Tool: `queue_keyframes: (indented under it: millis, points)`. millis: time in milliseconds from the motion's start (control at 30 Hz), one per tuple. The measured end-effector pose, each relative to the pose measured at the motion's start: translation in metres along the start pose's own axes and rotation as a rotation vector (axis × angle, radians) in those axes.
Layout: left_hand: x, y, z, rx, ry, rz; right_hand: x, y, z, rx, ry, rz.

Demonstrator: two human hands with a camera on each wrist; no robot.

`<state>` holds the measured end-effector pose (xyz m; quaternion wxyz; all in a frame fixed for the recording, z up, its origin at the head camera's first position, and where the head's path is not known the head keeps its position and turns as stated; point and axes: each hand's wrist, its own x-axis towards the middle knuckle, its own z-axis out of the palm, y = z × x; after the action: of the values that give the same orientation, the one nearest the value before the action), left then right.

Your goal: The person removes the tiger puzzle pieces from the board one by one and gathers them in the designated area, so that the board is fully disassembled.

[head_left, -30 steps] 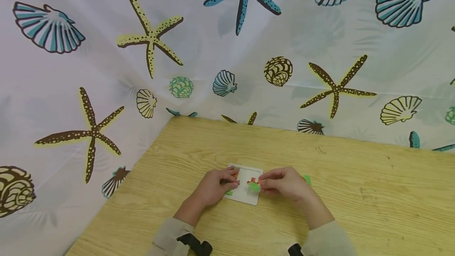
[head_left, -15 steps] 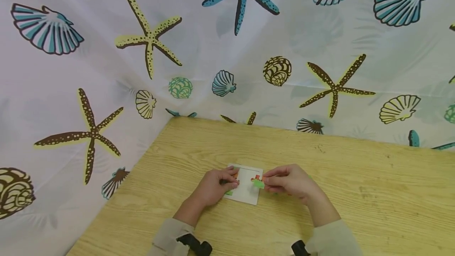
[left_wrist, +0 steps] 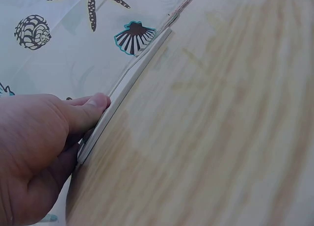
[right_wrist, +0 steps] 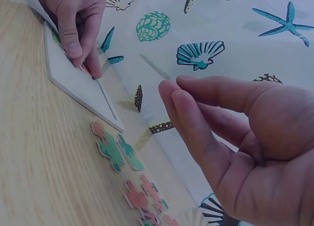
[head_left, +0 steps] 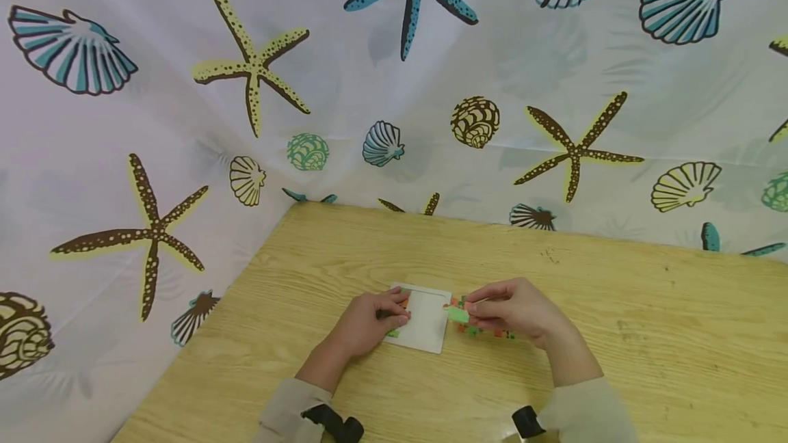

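In the head view my left hand [head_left: 369, 321] holds the left side of a flat white puzzle tray [head_left: 425, 323], thumb and fingertips over orange and green pieces [head_left: 392, 334] along that side. The left wrist view shows the thumb [left_wrist: 93, 108] on the tray's edge [left_wrist: 127, 86]. Past the tray's right edge, my right hand [head_left: 517, 313] pinches a green and orange jigsaw piece [head_left: 457, 314] between thumb and index finger. That piece [right_wrist: 156, 66] appears nearly edge-on in the right wrist view, raised above the table.
Loose orange and green jigsaw pieces [right_wrist: 112, 150] lie on the wood-grain table [head_left: 615, 320] right of the tray, partly under my right hand in the head view. A white cloth [head_left: 345, 74] printed with shells and starfish hangs along the table's back and left edges.
My right hand has moved right with the jigsaw piece, from over the tray to beyond its right edge, and more loose pieces show below it. The left hand stays on the tray.
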<state>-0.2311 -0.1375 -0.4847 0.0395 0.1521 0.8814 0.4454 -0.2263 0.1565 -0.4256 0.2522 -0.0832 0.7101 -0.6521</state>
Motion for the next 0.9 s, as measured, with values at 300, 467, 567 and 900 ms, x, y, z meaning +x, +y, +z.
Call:
queue_keyframes:
  millis: [300,467,567,900]
  points:
    - [0.0,0.0,0.001,-0.038,0.004,-0.008,-0.006,0.0,-0.011,-0.032,0.033,0.004]
    - [-0.001,0.002,0.0,-0.043,0.007,0.001,-0.007,0.0,-0.015,-0.05,0.062,0.006]
    - [-0.001,0.002,0.0,-0.044,0.007,0.0,-0.009,-0.001,-0.017,-0.09,0.09,0.009]
    - [0.001,-0.001,0.002,-0.051,0.008,-0.011,-0.014,-0.003,-0.025,-0.145,0.133,0.028]
